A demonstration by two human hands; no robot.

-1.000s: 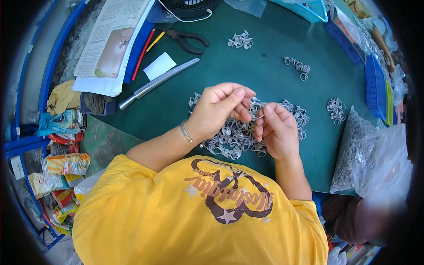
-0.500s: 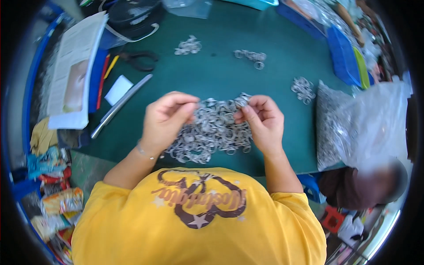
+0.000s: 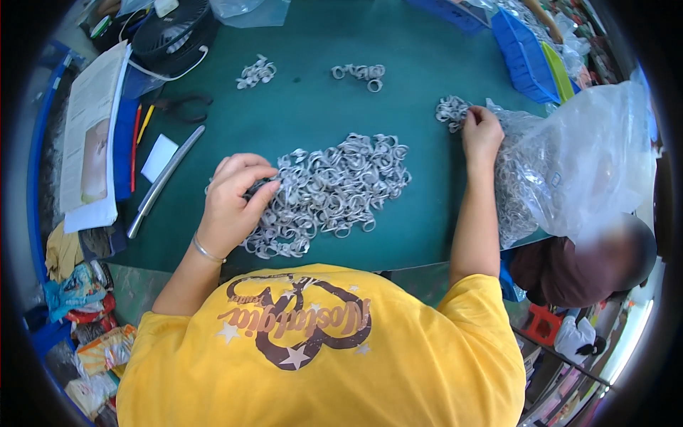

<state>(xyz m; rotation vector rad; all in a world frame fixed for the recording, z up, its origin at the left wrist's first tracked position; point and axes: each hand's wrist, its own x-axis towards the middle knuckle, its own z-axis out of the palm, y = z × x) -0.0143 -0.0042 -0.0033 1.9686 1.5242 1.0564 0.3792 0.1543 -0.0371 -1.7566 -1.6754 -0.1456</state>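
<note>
A broad pile of grey metal rings (image 3: pixel 334 185) lies on the green table in front of me. My left hand (image 3: pixel 238 196) is at the pile's left edge, fingers curled toward the thumb around rings that partly show in the gap. Over to the right, my right hand (image 3: pixel 484 135) reaches to a small cluster of rings (image 3: pixel 449 110). Its thumb and fingertips pinch together on a ring at the cluster's edge, mostly hidden by the fingers. Further back lie two more small groups, a left ring cluster (image 3: pixel 256 72) and a middle ring cluster (image 3: pixel 363 72).
A clear bag of rings (image 3: pixel 519 185) stands right of my right forearm. Behind it are a blue bin (image 3: pixel 525 57) and a green tray (image 3: pixel 558 71). On the left lie papers (image 3: pixel 96 135), pliers (image 3: pixel 186 107), a metal rod (image 3: pixel 167 181) and a black fan (image 3: pixel 174 35). A person (image 3: pixel 576 267) is at the right.
My right hand has moved from the main pile to the right-hand cluster. My left hand has come lower at the pile's left side. The view has shifted to the right.
</note>
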